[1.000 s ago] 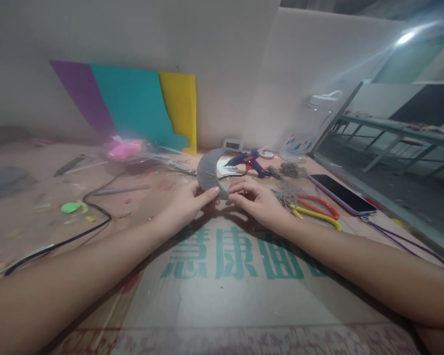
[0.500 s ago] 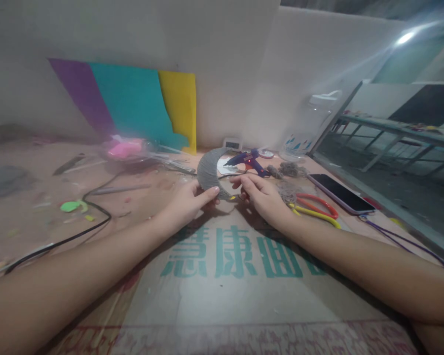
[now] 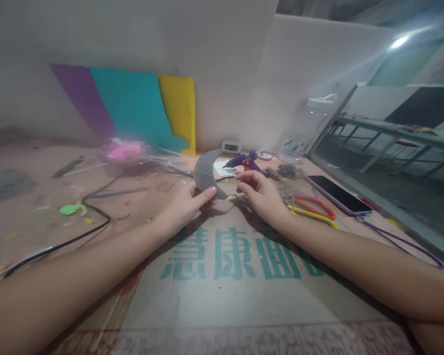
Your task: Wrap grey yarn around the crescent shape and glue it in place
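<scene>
At the centre of the frame: grey crescent (image 3: pixel 204 172), apparently yarn-wound, raised off the desk (image 3: pixel 207 301), horns pointing right, a small yellow patch at its lower tip. Left hand (image 3: pixel 187 203) is closed on its lower outer curve, thumb across the front face; this grip presumably steadies the piece while leaving the upper horn and inner edge uncovered. Right hand (image 3: pixel 262 195), just right of the lower tip, has fingers curled nearly together; a thin strand seems to run toward it from the tip, but cannot tell whether it is pinched. Crescent thus lies at the left hand's fingertips, apart from the right. Behind: glue gun (image 3: pixel 248 158), red light showing, nozzle over a white sheet (image 3: pixel 219 170), likely to catch drips. Right of centre: grey yarn (image 3: pixel 290 171) and a red-and-yellow-handled tool (image 3: pixel 324 206), probably set there for easy right-side reach.
</scene>
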Tool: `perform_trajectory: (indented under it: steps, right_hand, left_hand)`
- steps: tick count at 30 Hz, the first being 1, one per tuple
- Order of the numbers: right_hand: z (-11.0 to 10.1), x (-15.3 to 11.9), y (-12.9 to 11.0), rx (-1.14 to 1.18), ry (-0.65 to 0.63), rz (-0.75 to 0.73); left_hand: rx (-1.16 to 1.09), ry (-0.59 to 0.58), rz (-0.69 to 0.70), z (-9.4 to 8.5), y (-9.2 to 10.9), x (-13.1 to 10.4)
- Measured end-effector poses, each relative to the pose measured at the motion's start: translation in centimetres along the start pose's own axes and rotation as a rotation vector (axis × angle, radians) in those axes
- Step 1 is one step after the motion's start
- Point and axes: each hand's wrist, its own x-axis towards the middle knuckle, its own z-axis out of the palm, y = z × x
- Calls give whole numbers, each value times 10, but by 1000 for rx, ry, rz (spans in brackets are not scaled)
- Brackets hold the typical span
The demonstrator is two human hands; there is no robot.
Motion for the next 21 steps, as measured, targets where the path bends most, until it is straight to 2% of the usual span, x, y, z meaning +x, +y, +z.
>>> perform_trajectory:
  steps: [11,21]
  right_hand:
    - [1,1,6,-38,-37,-97]
    - [0,-3,-4,-129,-14,-131]
  left_hand:
    - [29,-9,13,0,1,1]
    - [7,6,1,-1,-1,1]
